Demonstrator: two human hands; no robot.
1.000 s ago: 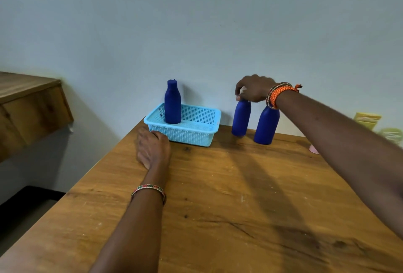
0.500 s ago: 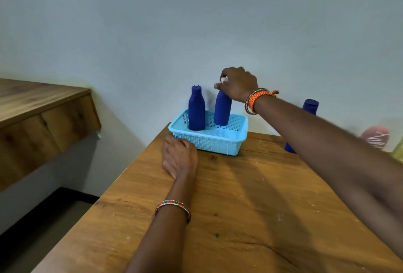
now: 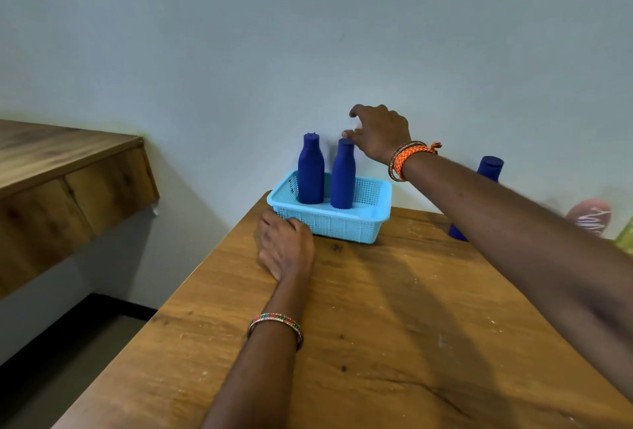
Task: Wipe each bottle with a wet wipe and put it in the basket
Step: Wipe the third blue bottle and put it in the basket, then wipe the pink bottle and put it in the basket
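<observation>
Two blue bottles stand upright in the light blue basket (image 3: 346, 228), side by side; the left bottle (image 3: 310, 171) is toward the basket's left end, the right bottle (image 3: 342, 176) just beside it, nearer the middle; the basket sits at the far left corner of the worktop (image 3: 376, 326), close against the wall (image 3: 274, 34). My right hand (image 3: 378, 132) is above and just right of the right bottle's cap, fingers spread and only loosely bent, gripping nothing; the lowest fingertips are at the cap, and whether they touch it I cannot tell; there is something pale at those fingertips, too small to make out. My left hand (image 3: 286, 247) rests on the worktop against the basket's near wall, fingers curled under, holding nothing that I can see. A third bottle (image 3: 489, 168) stands on the worktop to the right of the basket, well apart from it, mostly hidden behind my right forearm. On that wrist is an orange bracelet (image 3: 406, 159); on the left wrist, a thin beaded bangle (image 3: 275, 324). At the far right edge is a blurred pinkish object (image 3: 589, 218). To the left, apart from the worktop, is a wooden cabinet (image 3: 68, 188).
</observation>
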